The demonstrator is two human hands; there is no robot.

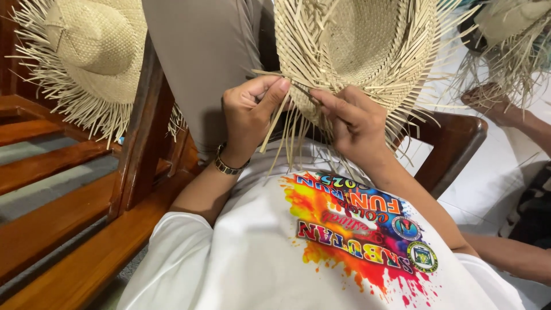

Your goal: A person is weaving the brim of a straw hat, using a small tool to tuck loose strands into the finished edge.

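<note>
The left hand (248,117) pinches loose pale straw strands (287,135) of the unfinished round woven straw hat (359,51); the right hand (356,123) grips the brim edge just beside, fingers closed, apparently steadying the weave.

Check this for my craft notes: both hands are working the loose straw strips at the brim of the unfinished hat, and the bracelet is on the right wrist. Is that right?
Not quite. In the head view the bracelet is on the left wrist, not the right. The rest holds: the left hand and right hand both work the loose strips at the brim of the unfinished hat.
</note>
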